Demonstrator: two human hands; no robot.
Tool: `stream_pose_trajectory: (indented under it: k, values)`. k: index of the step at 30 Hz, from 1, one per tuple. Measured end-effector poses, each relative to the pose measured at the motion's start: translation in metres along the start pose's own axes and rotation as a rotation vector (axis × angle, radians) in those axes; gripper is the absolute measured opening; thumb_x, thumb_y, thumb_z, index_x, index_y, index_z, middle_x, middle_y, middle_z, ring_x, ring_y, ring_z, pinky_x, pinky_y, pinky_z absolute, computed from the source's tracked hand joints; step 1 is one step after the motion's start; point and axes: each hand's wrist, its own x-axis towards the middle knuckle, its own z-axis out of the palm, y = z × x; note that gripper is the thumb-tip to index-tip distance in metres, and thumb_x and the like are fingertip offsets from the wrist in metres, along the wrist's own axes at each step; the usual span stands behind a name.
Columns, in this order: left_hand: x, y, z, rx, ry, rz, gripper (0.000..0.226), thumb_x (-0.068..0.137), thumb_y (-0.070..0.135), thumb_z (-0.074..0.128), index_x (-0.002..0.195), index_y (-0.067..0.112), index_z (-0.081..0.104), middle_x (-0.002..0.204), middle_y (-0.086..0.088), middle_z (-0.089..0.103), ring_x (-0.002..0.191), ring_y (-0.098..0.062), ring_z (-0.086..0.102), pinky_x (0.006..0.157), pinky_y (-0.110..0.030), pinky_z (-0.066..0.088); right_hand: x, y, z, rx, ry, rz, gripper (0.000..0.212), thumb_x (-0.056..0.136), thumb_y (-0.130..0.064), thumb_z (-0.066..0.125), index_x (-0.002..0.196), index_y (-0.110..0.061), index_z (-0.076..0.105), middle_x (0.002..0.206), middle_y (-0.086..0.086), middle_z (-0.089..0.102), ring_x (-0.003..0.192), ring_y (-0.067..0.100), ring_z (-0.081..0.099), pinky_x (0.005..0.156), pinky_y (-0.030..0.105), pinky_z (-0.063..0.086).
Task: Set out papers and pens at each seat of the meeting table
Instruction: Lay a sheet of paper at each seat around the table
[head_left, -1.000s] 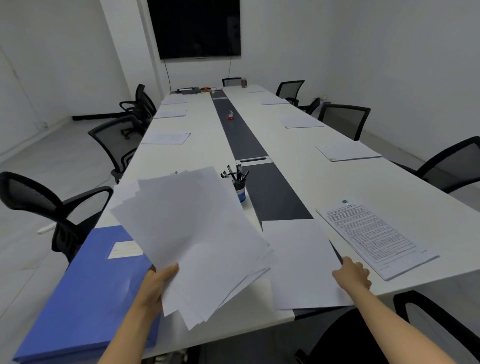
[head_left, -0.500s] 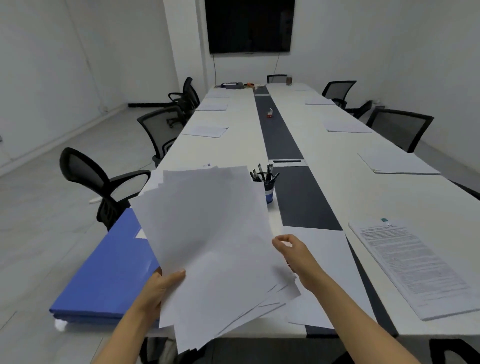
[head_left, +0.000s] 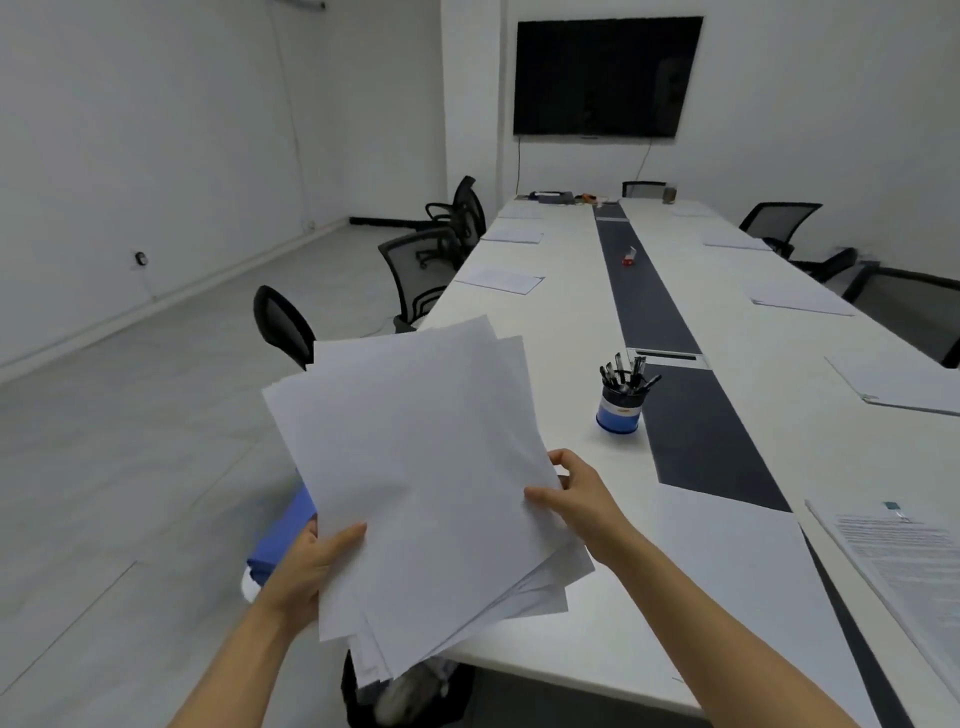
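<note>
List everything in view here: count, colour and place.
table: one, white, dark centre strip
chairs: at least six, black, round the table
screen: one, black, far wall
pen cup: one, blue with black pens, beside the strip
small box: one, red and white, on the strip
paper sets: at least six, white, at seats
blank sheet: one, white, near end
printed sheet: one, white with text, near right
folder: one, blue, under the stack
stack: one, white, held over near left corner
left hand: one, grips stack's lower left
right hand: one, pinches stack's right edge
</note>
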Motion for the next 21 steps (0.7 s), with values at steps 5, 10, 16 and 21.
stream_pose_trajectory:
  k: [5, 10, 16, 21]
  values:
    - [-0.021, 0.035, -0.067, 0.014, 0.042, 0.047, 0.025, 0.093, 0.001, 0.043, 0.112, 0.002, 0.060, 0.098, -0.016, 0.072, 0.079, -0.028, 0.071, 0.061, -0.035, 0.059, 0.005, -0.027, 0.074, -0.005, -0.059, -0.055, 0.022, 0.078, -0.012, 0.069, 0.091, -0.023, 0.055, 0.100, 0.010, 0.067, 0.085, 0.025, 0.062, 0.086, 0.039, 0.051]
    - [-0.038, 0.066, -0.146, -0.004, 0.108, 0.117, 0.025, 0.095, 0.001, 0.041, 0.107, 0.008, 0.061, 0.091, -0.008, 0.074, 0.078, -0.023, 0.072, 0.061, -0.032, 0.059, 0.016, -0.052, 0.159, -0.008, -0.090, -0.094, 0.020, 0.085, -0.008, 0.062, 0.089, -0.027, 0.057, 0.091, 0.001, 0.066, 0.082, 0.020, 0.061, 0.083, 0.034, 0.050]
    - [-0.037, 0.088, -0.228, -0.051, 0.189, 0.161, 0.028, 0.092, 0.003, 0.044, 0.115, 0.008, 0.059, 0.104, -0.010, 0.071, 0.088, -0.024, 0.070, 0.074, -0.035, 0.059, 0.039, -0.070, 0.242, -0.012, -0.143, -0.051, 0.019, 0.086, -0.008, 0.061, 0.095, -0.024, 0.058, 0.100, 0.006, 0.063, 0.092, 0.026, 0.059, 0.090, 0.041, 0.047]
    - [-0.024, 0.096, -0.271, -0.113, 0.216, 0.152, 0.025, 0.093, 0.004, 0.044, 0.110, 0.011, 0.061, 0.100, -0.007, 0.072, 0.085, -0.023, 0.071, 0.071, -0.034, 0.060, 0.067, -0.084, 0.286, -0.070, -0.183, -0.006, 0.015, 0.086, -0.016, 0.064, 0.095, -0.026, 0.059, 0.104, 0.006, 0.061, 0.098, 0.028, 0.057, 0.092, 0.042, 0.046]
